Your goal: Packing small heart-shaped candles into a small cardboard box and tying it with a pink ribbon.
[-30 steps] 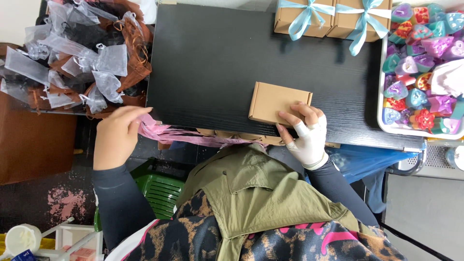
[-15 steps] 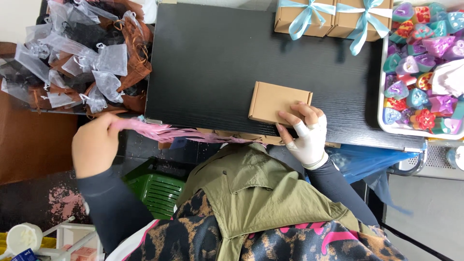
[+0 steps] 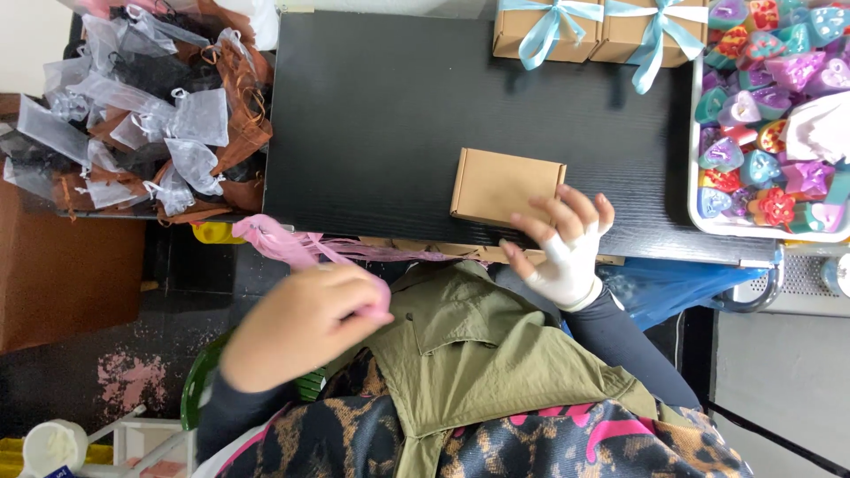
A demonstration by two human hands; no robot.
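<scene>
1. L hand [image 3: 305, 323] is clenched round a pink ribbon [image 3: 292, 250]. Since 0.5 s ago it has swung in from the left, off the table edge, to sit over the person's chest. The ribbon's loose end now trails up and left, w/ the rest running along the near table edge.
2. R hand [image 3: 567, 243], part wrapped in white, hasn't shifted: fingers spread flat and released, tips resting on the near right corner of the plain kraft box [image 3: 506, 187], pinning it, not gripping.
3. Box is in the same spot as before, closed, lying flat near the front edge of the black table [image 3: 372, 115], no ribbon on it yet.
4. Meaning, as I read it: ribbon is being drawn out ready for tying, box held steady for it.
5. Around: 2 kraft boxes w/ blue bows [image 3: 589, 31] at the far edge; white tray [image 3: 693, 177] of coloured heart pieces at right; pile of organza bags [image 3: 150, 124] at left.
</scene>
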